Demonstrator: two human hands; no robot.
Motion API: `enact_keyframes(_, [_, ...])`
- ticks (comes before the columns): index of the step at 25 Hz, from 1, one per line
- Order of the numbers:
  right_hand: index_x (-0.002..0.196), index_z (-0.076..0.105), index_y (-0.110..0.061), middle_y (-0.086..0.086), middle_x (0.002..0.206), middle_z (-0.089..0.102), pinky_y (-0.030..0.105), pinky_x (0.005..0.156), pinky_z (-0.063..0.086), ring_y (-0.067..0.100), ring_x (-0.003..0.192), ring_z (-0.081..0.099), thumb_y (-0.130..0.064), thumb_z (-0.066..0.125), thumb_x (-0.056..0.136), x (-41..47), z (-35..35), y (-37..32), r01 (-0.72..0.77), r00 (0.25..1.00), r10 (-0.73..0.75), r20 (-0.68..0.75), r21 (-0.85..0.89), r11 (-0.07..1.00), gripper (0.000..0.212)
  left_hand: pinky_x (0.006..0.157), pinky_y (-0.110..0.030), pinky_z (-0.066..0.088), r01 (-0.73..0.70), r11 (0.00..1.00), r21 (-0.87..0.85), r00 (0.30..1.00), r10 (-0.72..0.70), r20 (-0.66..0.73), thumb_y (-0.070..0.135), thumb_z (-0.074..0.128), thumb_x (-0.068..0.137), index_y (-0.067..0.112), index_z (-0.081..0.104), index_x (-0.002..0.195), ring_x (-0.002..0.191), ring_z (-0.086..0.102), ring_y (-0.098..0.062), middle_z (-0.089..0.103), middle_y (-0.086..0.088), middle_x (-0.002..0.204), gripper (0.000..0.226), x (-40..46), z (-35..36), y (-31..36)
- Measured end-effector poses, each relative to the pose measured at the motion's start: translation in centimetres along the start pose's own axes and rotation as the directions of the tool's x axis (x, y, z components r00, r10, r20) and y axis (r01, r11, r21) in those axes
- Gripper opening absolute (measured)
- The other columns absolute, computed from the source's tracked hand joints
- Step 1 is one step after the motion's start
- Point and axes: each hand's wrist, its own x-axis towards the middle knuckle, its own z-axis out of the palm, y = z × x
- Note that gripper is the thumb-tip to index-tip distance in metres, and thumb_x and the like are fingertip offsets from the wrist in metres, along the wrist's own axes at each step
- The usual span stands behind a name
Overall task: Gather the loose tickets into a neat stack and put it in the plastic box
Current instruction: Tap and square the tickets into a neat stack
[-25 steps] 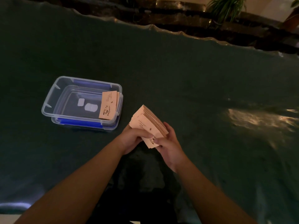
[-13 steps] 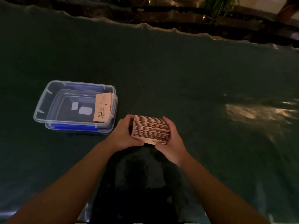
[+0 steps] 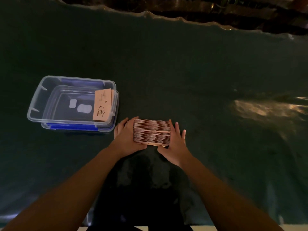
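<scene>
A thick stack of peach paper tickets (image 3: 152,131) stands on edge on the dark green table cover, its edges facing up at me. My left hand (image 3: 125,134) presses its left side and my right hand (image 3: 175,141) presses its right side. To the left stands the clear plastic box (image 3: 35,104) with blue clips. Inside it a few tickets (image 3: 102,107) with a coffee-cup print lean against the right wall. The stack sits just right of the box's near right corner.
The green cover (image 3: 183,67) spreads wide to the right and far side, ending in a wavy far edge (image 3: 166,15). A bright light glare (image 3: 266,109) lies on the right. Two pale labels (image 3: 81,106) show through the box floor. Dark furniture lies beyond the table.
The stack went from tilted and raised in both hands to standing on edge on the table, squared between my palms. My view has tipped downward.
</scene>
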Motion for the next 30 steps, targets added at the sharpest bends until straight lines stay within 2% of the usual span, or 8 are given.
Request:
enact_keyframes(5, [0.162, -0.017, -0.04, -0.008, 0.169, 0.025, 0.04, 0.122, -0.02, 0.005, 0.155, 0.007, -0.03, 0.077, 0.081, 0.0, -0.4, 0.1, 0.061, 0.997, -0.057, -0.047, 0.08, 0.995, 0.125, 0.122, -0.057, 0.01, -0.048, 0.999, 0.022, 0.999, 0.049, -0.025, 0.048, 0.092, 0.057, 0.037, -0.002, 0.161, 0.151, 0.025, -0.029, 0.033, -0.003, 0.163, 0.14, 0.1, -0.5, -0.1])
enact_keyframes(7, [0.161, -0.019, -0.044, -0.003, 0.166, 0.03, 0.047, 0.126, -0.012, 0.013, 0.156, 0.016, -0.028, 0.079, 0.08, 0.1, -0.4, 0.1, 0.105, 0.993, -0.105, -0.05, -0.006, 0.994, 0.128, 0.122, -0.055, 0.013, -0.059, 0.997, 0.049, 0.998, 0.06, -0.021, 0.045, 0.093, 0.059, 0.036, 0.001, 0.16, 0.15, 0.027, -0.029, 0.033, -0.004, 0.162, 0.137, 0.1, -0.4, 0.1])
enact_keyframes(9, [0.162, -0.016, -0.039, 0.005, 0.169, 0.023, 0.048, 0.127, -0.009, 0.021, 0.159, 0.01, -0.03, 0.077, 0.081, 0.1, -0.3, -0.1, 0.125, 0.99, -0.131, -0.044, -0.12, 0.985, 0.123, 0.121, -0.052, 0.015, -0.069, 0.996, 0.053, 0.997, 0.071, -0.023, 0.044, 0.092, 0.061, 0.033, 0.005, 0.159, 0.149, 0.028, -0.028, 0.032, -0.005, 0.161, 0.131, 0.0, -0.1, 0.1])
enact_keyframes(12, [0.164, -0.011, -0.032, 0.004, 0.174, 0.014, 0.053, 0.129, -0.005, 0.019, 0.16, 0.003, -0.029, 0.073, 0.084, -0.1, -0.3, 0.1, 0.148, 0.987, -0.155, -0.042, -0.138, 0.979, 0.116, 0.12, -0.05, 0.019, -0.088, 0.996, 0.029, 0.995, 0.089, -0.034, 0.042, 0.091, 0.063, 0.031, 0.017, 0.155, 0.145, 0.032, -0.027, 0.037, -0.004, 0.155, 0.12, -0.1, 0.1, 0.1])
enact_keyframes(15, [0.165, -0.008, -0.03, 0.004, 0.17, 0.024, 0.05, 0.129, -0.004, 0.021, 0.159, 0.012, -0.031, 0.076, 0.082, -0.3, -0.3, 0.9, 0.12, 0.99, -0.125, -0.059, -0.086, 0.989, 0.118, 0.119, -0.053, 0.026, -0.077, 0.997, -0.001, 0.996, 0.076, -0.051, 0.043, 0.093, 0.059, 0.033, 0.03, 0.148, 0.142, 0.036, -0.024, 0.045, 0.0, 0.148, 0.11, -0.1, -0.3, 0.1])
enact_keyframes(17, [0.163, -0.004, -0.034, 0.004, 0.162, 0.029, 0.05, 0.127, 0.012, 0.023, 0.152, 0.018, -0.039, 0.077, 0.077, -0.1, -0.6, 1.0, 0.057, 0.995, -0.062, -0.076, -0.063, 0.996, 0.119, 0.116, -0.053, 0.032, -0.054, 0.999, -0.007, 0.998, 0.054, -0.039, 0.047, 0.093, 0.055, 0.039, 0.035, 0.141, 0.14, 0.036, -0.022, 0.047, 0.005, 0.142, 0.104, 0.0, -0.7, 0.1])
enact_keyframes(21, [0.155, 0.02, -0.029, 0.0, 0.148, 0.045, 0.05, 0.117, 0.03, 0.015, 0.132, 0.03, -0.046, 0.078, 0.067, 0.3, -0.9, 0.9, 0.101, 0.986, -0.119, -0.115, -0.154, 0.983, 0.106, 0.109, -0.05, 0.037, -0.028, 1.0, 0.008, 1.0, 0.028, 0.004, 0.053, 0.09, 0.048, 0.049, 0.032, 0.132, 0.135, 0.035, -0.022, 0.041, 0.008, 0.136, 0.102, 0.0, -1.1, -0.1])
enact_keyframes(30, [0.144, 0.029, -0.033, -0.009, 0.132, 0.048, 0.041, 0.106, 0.038, 0.008, 0.118, 0.036, -0.038, 0.083, 0.06, 0.6, -1.0, 0.7, 0.105, 0.989, -0.112, -0.093, -0.073, 0.992, 0.1, 0.109, -0.05, 0.041, -0.014, 1.0, 0.026, 1.0, 0.013, 0.025, 0.051, 0.093, 0.049, 0.049, 0.029, 0.135, 0.131, 0.04, -0.02, 0.042, 0.004, 0.138, 0.107, -0.1, -1.3, -0.2])
